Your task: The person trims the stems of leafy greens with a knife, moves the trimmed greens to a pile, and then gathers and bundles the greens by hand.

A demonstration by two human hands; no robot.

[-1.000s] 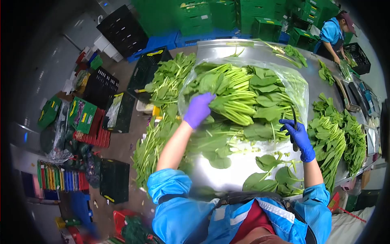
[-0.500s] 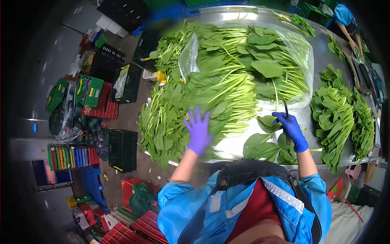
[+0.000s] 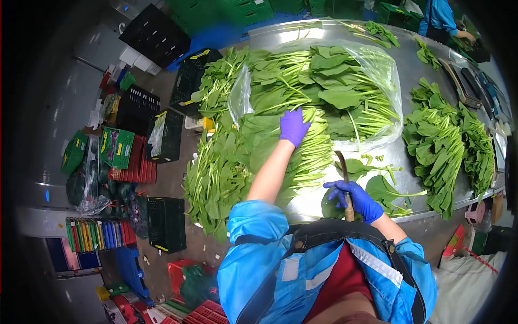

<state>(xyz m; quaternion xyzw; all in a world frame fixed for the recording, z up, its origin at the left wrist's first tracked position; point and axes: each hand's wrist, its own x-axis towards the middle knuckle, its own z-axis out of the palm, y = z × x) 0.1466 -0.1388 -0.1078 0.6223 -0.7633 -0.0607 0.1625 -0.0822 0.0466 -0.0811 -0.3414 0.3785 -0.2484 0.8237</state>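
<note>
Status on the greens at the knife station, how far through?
Done: the right-hand greens lie sorted in neat rows. In hand: the left hand rests on the stems of the middle heap, and the right hand grips a knife, blade up. Left: the plastic bag is packed with greens, and a left-hand heap lies loose. Well under half, at a guess.
</note>
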